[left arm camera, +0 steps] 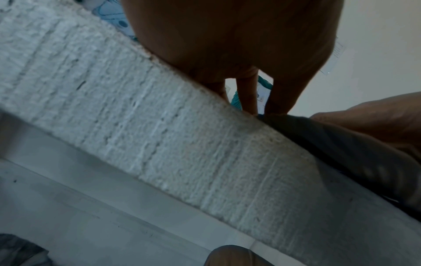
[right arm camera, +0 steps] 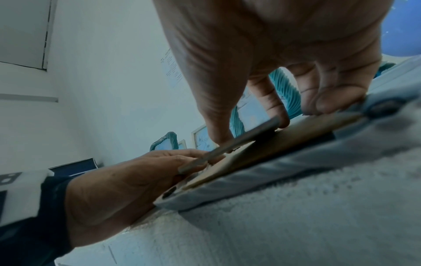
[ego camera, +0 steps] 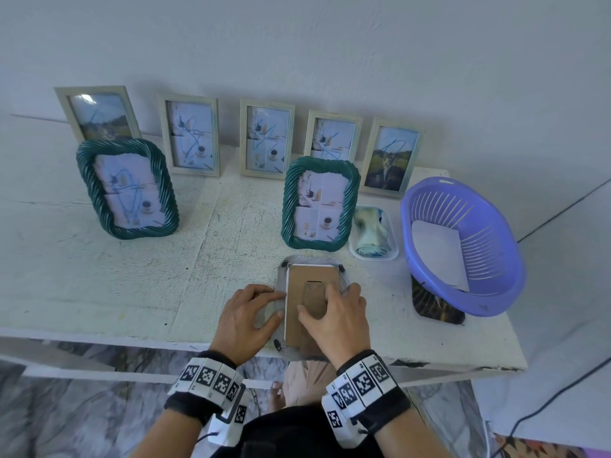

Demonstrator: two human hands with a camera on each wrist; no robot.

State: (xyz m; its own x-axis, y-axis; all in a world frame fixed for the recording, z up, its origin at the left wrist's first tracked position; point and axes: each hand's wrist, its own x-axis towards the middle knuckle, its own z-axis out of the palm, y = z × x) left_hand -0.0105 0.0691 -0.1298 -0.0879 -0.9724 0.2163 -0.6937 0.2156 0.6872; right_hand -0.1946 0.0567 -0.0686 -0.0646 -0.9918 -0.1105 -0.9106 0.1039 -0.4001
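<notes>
Table (ego camera: 99, 292) bears face-down frame (ego camera: 307, 258) at six o'clock, backing (ego camera: 312, 274) up. Left hand (ego camera: 244, 322) seemingly presses its nine-o'clock rim, fingers flat; right hand (ego camera: 337, 322) pinches stand (ego camera: 312, 294). Keep frame pinned and lift stand slowly, so backing stays seated.

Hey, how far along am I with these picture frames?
Done: seven frames stand upright with pictures, five pale frames at the back and two green frames in front. In hand: an eighth frame lies face down at the table edge; the left hand steadies its side, the right hand presses the brown backing board. Left, probably: fastening that back and standing it up. A loose photo lies under the purple basket.
</notes>
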